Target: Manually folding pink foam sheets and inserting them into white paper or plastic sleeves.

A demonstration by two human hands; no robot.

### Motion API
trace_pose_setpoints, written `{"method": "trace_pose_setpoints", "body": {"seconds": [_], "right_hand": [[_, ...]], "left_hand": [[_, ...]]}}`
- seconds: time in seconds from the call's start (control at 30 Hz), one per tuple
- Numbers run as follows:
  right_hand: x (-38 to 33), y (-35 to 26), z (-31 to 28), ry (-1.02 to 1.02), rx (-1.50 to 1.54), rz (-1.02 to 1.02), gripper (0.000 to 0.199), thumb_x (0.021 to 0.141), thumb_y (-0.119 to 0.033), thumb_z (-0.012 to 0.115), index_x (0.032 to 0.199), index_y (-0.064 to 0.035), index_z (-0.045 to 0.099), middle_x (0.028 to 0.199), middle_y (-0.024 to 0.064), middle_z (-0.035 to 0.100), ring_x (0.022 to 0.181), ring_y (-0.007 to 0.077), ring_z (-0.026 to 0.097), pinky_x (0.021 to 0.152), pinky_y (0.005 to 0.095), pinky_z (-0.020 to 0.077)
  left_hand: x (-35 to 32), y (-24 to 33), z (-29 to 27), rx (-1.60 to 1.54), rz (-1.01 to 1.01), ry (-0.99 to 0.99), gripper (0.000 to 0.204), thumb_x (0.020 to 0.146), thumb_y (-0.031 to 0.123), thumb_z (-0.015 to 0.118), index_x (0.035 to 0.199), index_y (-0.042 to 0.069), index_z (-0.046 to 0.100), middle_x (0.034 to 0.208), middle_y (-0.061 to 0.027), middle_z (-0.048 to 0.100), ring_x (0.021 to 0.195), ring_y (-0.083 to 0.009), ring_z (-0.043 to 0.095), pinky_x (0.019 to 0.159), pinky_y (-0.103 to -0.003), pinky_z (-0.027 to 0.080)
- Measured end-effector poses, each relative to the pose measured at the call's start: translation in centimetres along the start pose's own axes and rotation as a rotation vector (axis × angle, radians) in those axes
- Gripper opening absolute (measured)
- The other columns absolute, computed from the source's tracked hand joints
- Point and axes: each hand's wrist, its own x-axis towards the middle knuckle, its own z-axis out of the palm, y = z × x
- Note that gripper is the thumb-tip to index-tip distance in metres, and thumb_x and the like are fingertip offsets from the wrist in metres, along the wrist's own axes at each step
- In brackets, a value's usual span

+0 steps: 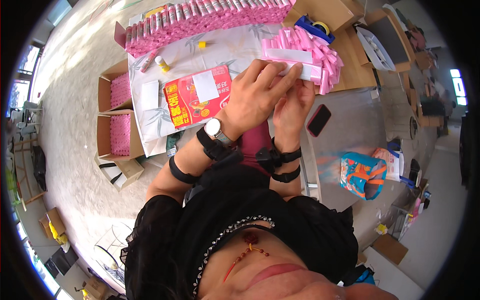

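Observation:
Both my hands meet over the near edge of a pile of pink slim tubes [327,57] at the table's right. My left hand [255,92], a watch on its wrist, reaches across with its fingers bent over a pink-and-white slim tube [311,73]. From below, my right hand [294,107] closes on the same tube with curled fingers; its thumb is partly hidden. A white paper strip [287,55] lies on the pile just beyond my fingertips. Left of my hands, a red printed cardboard sheet [175,97] bears a white paper square [205,86].
A long pink row of packed tubes [210,22] lines the far edge. A yellow-labelled glue bottle [162,63], its yellow cap [202,44] and a blue tape dispenser [315,29] stand around. Cartons [114,134] sit left; a phone [319,120] lies right.

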Motion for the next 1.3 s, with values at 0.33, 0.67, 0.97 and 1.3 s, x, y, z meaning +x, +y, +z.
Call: {"method": "trace_pose_setpoints", "body": {"seconds": [0.33,0.67,0.97,1.3], "right_hand": [[-0.4,-1.0,0.0,-0.011,0.078,-0.066,0.039,0.099,0.002,0.063,0.137,0.0017,0.052,0.12,0.0095,0.067,0.11,0.0162,0.065,0.096,0.0309,0.0534],[-0.1,-1.3,-0.2,-0.012,0.0,-0.107,0.039,0.099,0.001,0.063,0.137,0.0029,0.054,0.125,0.0115,0.066,0.116,0.0191,0.063,0.099,0.0329,0.0532],[0.0,-1.1,-0.8,-0.021,0.04,-0.072,0.037,0.101,-0.001,0.061,0.137,0.001,0.054,0.125,0.0097,0.066,0.116,0.0174,0.063,0.098,0.0317,0.0518],[-0.1,-0.5,-1.7,0.045,0.039,-0.021,0.035,0.1,-0.003,0.062,0.135,-0.0009,0.056,0.122,0.0082,0.068,0.114,0.0167,0.064,0.097,0.0323,0.0511]], "left_hand": [[0.3,-0.2,0.6,0.032,0.079,-0.002,0.061,0.071,0.012,0.074,0.131,0.022,0.068,0.106,0.0033,0.063,0.087,-0.0166,0.06,0.06,-0.026,0.055],[1.0,-0.3,0.9,-0.068,0.011,-0.017,0.057,0.071,0.006,0.072,0.126,0.024,0.071,0.104,0.0049,0.066,0.081,-0.0176,0.059,0.057,-0.029,0.055],[0.8,-0.3,1.4,-0.049,0.051,-0.01,0.058,0.073,0.011,0.073,0.129,0.023,0.069,0.105,0.005,0.066,0.083,-0.0175,0.06,0.058,-0.028,0.056],[0.1,-0.4,1.9,-0.014,0.054,-0.085,0.062,0.074,0.012,0.072,0.134,0.023,0.066,0.106,0.0052,0.066,0.083,-0.0183,0.061,0.057,-0.028,0.057]]}}
